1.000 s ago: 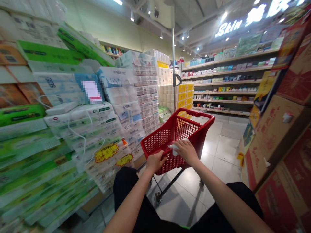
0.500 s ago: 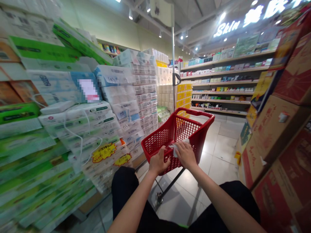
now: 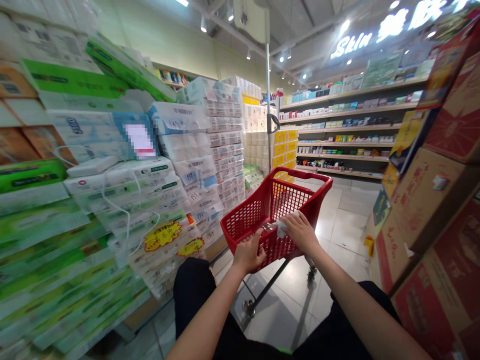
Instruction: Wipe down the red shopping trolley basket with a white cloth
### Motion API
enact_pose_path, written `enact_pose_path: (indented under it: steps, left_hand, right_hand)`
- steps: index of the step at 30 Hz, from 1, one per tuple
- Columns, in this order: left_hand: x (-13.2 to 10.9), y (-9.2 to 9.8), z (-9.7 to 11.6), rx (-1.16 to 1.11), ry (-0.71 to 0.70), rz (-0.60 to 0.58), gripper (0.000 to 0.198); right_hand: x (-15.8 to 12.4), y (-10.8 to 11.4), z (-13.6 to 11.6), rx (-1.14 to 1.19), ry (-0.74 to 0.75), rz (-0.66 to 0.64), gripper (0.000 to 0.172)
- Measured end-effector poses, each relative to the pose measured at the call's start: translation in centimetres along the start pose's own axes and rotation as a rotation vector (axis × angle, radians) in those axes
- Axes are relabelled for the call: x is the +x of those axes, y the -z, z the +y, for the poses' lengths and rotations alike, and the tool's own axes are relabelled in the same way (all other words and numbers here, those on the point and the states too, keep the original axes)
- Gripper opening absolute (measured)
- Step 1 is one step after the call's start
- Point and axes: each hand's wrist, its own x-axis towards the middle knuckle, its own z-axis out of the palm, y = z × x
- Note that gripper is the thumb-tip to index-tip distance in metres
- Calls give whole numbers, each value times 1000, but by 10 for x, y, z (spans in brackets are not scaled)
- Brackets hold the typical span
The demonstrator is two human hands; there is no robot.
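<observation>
head view: at the near edge of the red cart (image 3: 318, 200), the left hand (image 3: 248, 256) is resting, thumb and fingers standing apart; the right hand (image 3: 301, 231) is clamping its fingers on a white cloth (image 3: 282, 230) there. the cart is standing on the floor (image 3: 343, 255).

a lit white sign (image 3: 392, 27) above the shelves reads "skin", followed by chinese characters blurred by glare and cut off at the picture's edge. a yellow starburst price tag (image 3: 162, 236) on stacked white packs appears to show "16.9"; the handwriting above it and on the lower yellow tag (image 3: 190, 246) is too blurred to read. chinese print on the brown carton (image 3: 422, 195) is likewise illegible.
</observation>
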Motion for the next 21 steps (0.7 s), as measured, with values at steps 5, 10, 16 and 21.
enact_pose_path:
  steps: [5,10,16,21]
  left_hand:
    - [0,-3,8,-109,-90,78,80]
    - [1,-2,14,-198,-185,188,87]
    - [-1,4,8,-219,-243,190,91]
    - [-3,17,-6,-274,-320,176,92]
  right_hand:
    - [-2,-4,12,-6,-96,36,33]
    - [-6,-15,-48,62,-90,58,33]
    - [-10,-24,-102,171,48,40,38]
    - [-9,-14,-86,264,113,-13,36]
